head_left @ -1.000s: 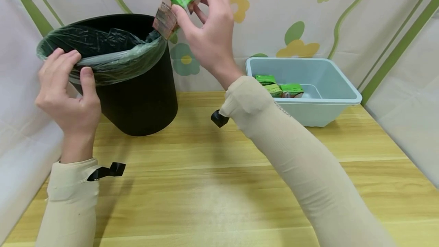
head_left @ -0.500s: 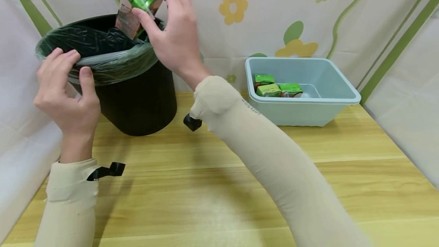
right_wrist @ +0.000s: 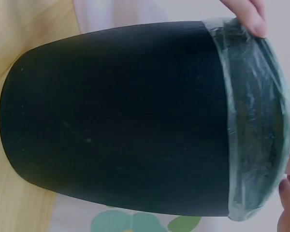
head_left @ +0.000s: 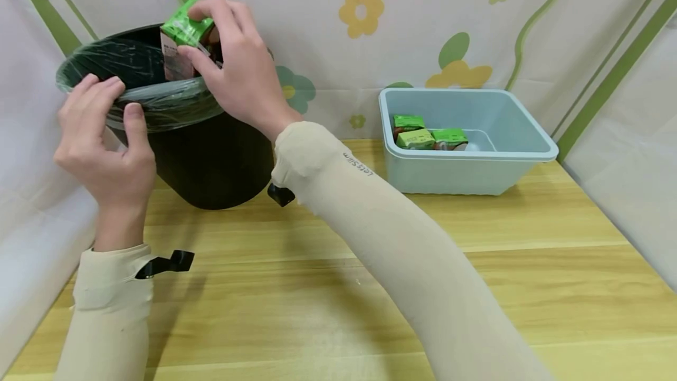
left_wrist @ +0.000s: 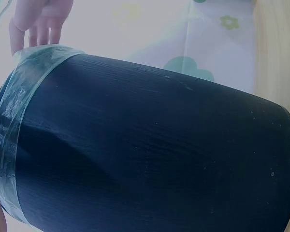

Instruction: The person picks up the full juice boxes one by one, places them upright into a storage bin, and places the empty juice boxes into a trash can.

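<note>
My right hand (head_left: 238,66) grips a small drink carton (head_left: 180,66) with a green top and a straw. The carton is tilted, its lower part inside the mouth of a black trash can (head_left: 211,163). A translucent green trash bag (head_left: 174,102) lines the can and folds down over its rim. At the near left, my left hand (head_left: 108,140) holds the lined rim, fingers over the edge and thumb on the outer side. In the right wrist view the left fingers (right_wrist: 251,17) show on the bag's edge. The right fingers (left_wrist: 42,34) appear beyond the rim in the left wrist view.
A light blue plastic bin (head_left: 465,172) stands at the back right of the wooden table (head_left: 328,316). Inside it lie 3 green-topped cartons (head_left: 449,139). Behind hangs a white curtain (head_left: 423,10) with flower prints.
My right hand has carried the drink carton left, then down from beside the trash can into its mouth. The left hand has stayed at the rim.
</note>
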`<state>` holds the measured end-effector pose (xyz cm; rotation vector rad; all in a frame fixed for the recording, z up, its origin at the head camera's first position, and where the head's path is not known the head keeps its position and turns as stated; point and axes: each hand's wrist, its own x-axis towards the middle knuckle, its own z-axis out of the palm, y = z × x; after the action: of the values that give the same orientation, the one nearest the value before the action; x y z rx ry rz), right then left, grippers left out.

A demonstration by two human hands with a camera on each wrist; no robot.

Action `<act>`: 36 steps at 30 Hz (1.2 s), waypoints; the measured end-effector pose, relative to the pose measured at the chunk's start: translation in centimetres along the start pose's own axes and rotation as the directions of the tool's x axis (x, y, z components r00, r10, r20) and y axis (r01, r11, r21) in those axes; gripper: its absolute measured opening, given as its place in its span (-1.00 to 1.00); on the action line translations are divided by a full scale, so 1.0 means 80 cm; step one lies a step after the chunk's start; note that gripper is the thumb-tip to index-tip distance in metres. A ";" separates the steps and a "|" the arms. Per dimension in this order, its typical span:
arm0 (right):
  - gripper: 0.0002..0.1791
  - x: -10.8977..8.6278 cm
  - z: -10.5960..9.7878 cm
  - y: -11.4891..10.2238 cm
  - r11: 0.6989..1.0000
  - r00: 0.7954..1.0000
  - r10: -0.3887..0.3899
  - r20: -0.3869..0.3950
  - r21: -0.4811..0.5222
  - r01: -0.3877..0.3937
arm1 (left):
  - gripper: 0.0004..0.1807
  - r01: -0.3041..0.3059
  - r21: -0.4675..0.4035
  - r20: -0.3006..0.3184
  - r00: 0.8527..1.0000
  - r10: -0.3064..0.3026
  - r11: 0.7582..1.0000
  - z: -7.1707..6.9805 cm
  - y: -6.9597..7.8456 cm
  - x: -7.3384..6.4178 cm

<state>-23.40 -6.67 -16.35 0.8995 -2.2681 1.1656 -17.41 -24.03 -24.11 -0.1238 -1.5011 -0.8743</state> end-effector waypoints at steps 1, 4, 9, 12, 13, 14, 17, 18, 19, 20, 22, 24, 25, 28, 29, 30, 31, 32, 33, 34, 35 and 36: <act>-0.49 -0.001 0.001 0.001 1.000 1.000 0.001 0.016 -0.004 0.000 | -0.67 0.000 -0.001 0.000 1.000 0.000 1.000 0.000 0.001 0.000; -0.49 -0.001 0.003 0.003 0.999 0.998 0.012 0.067 -0.037 -0.010 | -0.66 0.003 -0.003 -0.002 1.000 -0.003 1.000 0.000 0.002 0.000; -0.47 0.002 0.004 0.000 0.991 0.991 0.045 0.129 -0.131 -0.028 | -0.65 -0.006 0.013 0.006 1.000 0.006 1.000 -0.002 -0.001 0.001; -0.46 0.006 0.004 -0.004 0.982 0.982 0.094 0.163 -0.178 -0.064 | -0.65 -0.016 0.022 0.008 1.000 0.016 1.000 -0.003 -0.004 0.002; -0.46 0.007 0.003 -0.005 0.980 0.978 0.110 0.177 -0.186 -0.077 | -0.65 -0.017 0.022 0.007 1.000 0.017 1.000 -0.003 -0.004 0.002; -0.46 0.008 0.002 -0.005 0.977 0.973 0.127 0.190 -0.193 -0.090 | -0.65 -0.019 0.024 0.008 1.000 0.019 1.000 -0.004 -0.005 0.002; -0.46 0.010 0.000 -0.007 0.969 0.960 0.167 0.226 -0.215 -0.118 | -0.64 -0.023 0.026 0.007 1.000 0.023 0.999 -0.004 -0.006 0.002; -0.46 0.011 0.000 -0.008 0.967 0.955 0.182 0.235 -0.220 -0.130 | -0.64 -0.023 0.027 0.009 1.000 0.023 0.999 -0.004 -0.006 0.002; -0.45 0.012 -0.001 -0.008 0.964 0.952 0.191 0.241 -0.230 -0.135 | -0.64 -0.025 0.027 0.009 1.000 0.024 0.999 -0.004 -0.006 0.002; -0.44 0.013 -0.002 -0.008 0.960 0.948 0.201 0.246 -0.241 -0.141 | -0.64 -0.025 0.027 0.011 1.000 0.025 0.999 -0.004 -0.006 0.002; -0.43 0.015 -0.003 -0.009 0.954 0.942 0.218 0.254 -0.257 -0.151 | -0.65 -0.026 0.027 0.012 1.000 0.026 0.999 -0.004 -0.006 0.003; -0.43 0.017 -0.004 -0.010 0.949 0.936 0.233 0.265 -0.274 -0.159 | -0.65 -0.025 0.027 0.012 1.000 0.024 0.999 -0.005 -0.006 0.004; -0.43 0.018 -0.005 -0.010 0.946 0.932 0.239 0.271 -0.283 -0.160 | -0.65 -0.023 0.028 0.011 1.000 0.022 0.999 -0.005 -0.006 0.004; -0.44 0.019 -0.005 -0.011 0.939 0.924 0.251 0.288 -0.304 -0.161 | -0.65 -0.019 0.030 0.007 1.000 0.019 0.999 -0.005 -0.007 0.004; -0.45 0.019 -0.005 -0.012 0.937 0.922 0.253 0.292 -0.311 -0.159 | -0.64 -0.018 0.031 0.007 1.000 0.017 0.999 -0.006 -0.008 0.004; -0.45 0.019 -0.005 -0.012 0.935 0.921 0.254 0.295 -0.317 -0.157 | -0.64 -0.017 0.030 0.006 1.000 0.016 0.999 -0.006 -0.008 0.004; -0.45 0.019 -0.005 -0.012 0.934 0.921 0.254 0.296 -0.321 -0.155 | -0.64 -0.017 0.029 0.006 1.000 0.017 0.999 -0.005 -0.008 0.003; -0.45 0.019 -0.005 -0.012 0.933 0.920 0.256 0.297 -0.324 -0.155 | -0.64 -0.020 0.028 0.007 1.000 0.020 0.999 -0.005 -0.008 0.003; -0.45 0.019 -0.005 -0.012 0.932 0.919 0.258 0.297 -0.326 -0.156 | -0.64 -0.022 0.028 0.008 1.000 0.022 0.999 -0.005 -0.007 0.003; -0.45 0.019 -0.005 -0.012 0.932 0.919 0.259 0.298 -0.327 -0.156 | -0.64 -0.023 0.027 0.008 1.000 0.023 0.999 -0.005 -0.006 0.003; -0.45 0.019 -0.006 -0.012 0.932 0.919 0.259 0.299 -0.327 -0.156 | -0.64 -0.024 0.026 0.007 1.000 0.024 0.999 -0.005 -0.004 0.003; -0.44 0.019 -0.006 -0.012 0.933 0.919 0.257 0.300 -0.325 -0.155 | -0.64 -0.026 0.026 0.007 1.000 0.025 0.999 -0.005 -0.002 0.003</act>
<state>-23.73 -7.24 -14.61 0.8014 -2.7836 0.7596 -17.24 -24.49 -24.01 -0.1264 -1.5138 -0.8341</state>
